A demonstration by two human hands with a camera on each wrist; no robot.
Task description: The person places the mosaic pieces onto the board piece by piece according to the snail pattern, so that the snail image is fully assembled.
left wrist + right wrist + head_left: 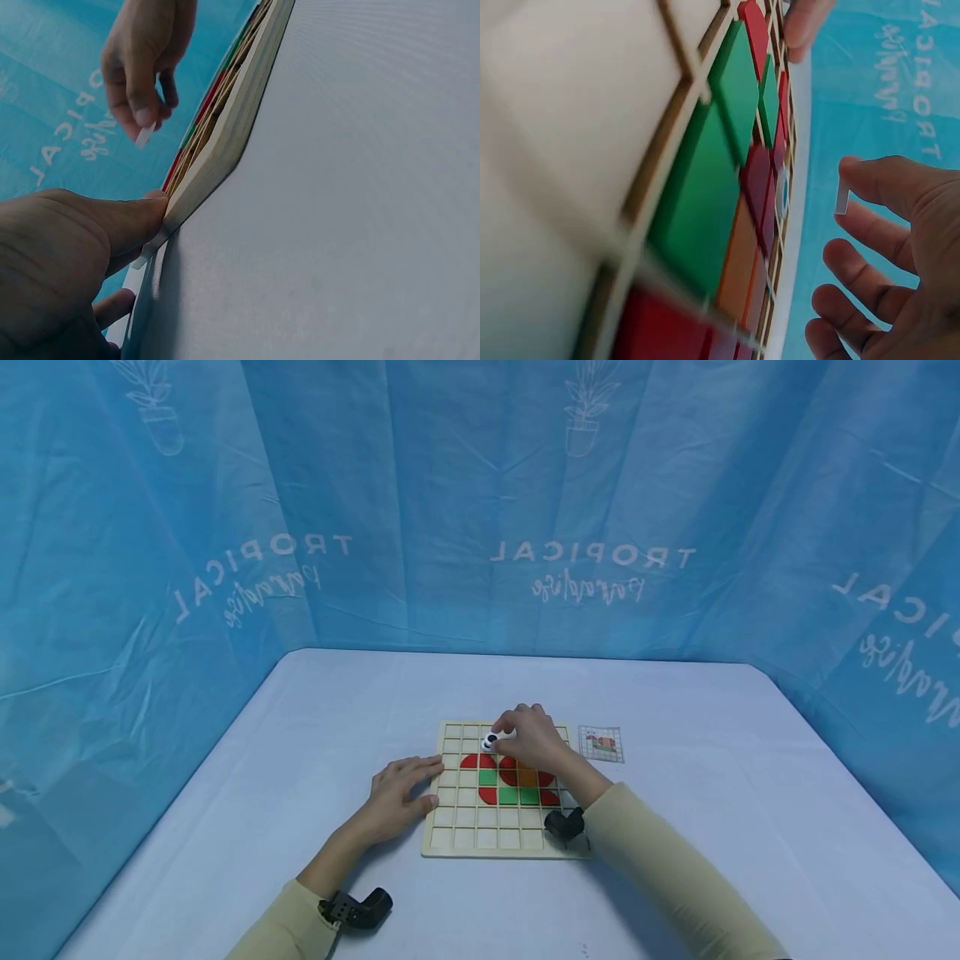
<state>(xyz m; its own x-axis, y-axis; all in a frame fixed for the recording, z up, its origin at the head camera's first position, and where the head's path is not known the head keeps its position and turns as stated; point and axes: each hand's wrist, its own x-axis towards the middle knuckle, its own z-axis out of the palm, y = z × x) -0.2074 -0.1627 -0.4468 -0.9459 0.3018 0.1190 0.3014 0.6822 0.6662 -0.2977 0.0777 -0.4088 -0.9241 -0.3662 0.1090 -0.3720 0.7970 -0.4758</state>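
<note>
My right hand [532, 739] is above the far part of a wooden grid board [465, 839], pinching a small white tile [842, 196] between thumb and index finger. The other right fingers are loosely bent in the right wrist view. At the fingertips in the head view, a black-and-white patch [489, 742] shows. My left hand [401, 797] touches the board's left edge with its fingers extended. Its thumb [146, 214] lies against the rim in the left wrist view. Red, green and orange tiles sit in the grid, including a green tile [507, 796] and an orange tile [527, 777].
A small printed card [602, 744] with a coloured grid picture lies right of the board. White cloth covers the table [337, 710]. Blue printed curtains [450, 593] hang behind it and along both sides.
</note>
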